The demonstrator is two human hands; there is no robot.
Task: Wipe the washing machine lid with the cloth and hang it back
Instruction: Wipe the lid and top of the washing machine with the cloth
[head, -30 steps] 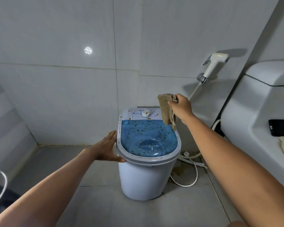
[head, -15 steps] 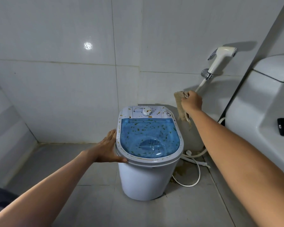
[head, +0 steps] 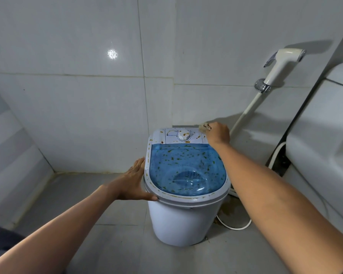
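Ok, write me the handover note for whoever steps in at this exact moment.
Left hand: open, flat against the left rim of the washing machine, steadying it.
Right hand: shut on the cloth, bunched at the back right corner beside the dial.
Lid: closed, blue, speckled all over with brown and green dirt; the white rim and dial panel are spotted too.
Done: cloth is in hand and at the machine.
Left: wipe the whole lid, then hang the cloth back. No hook for it is in view.
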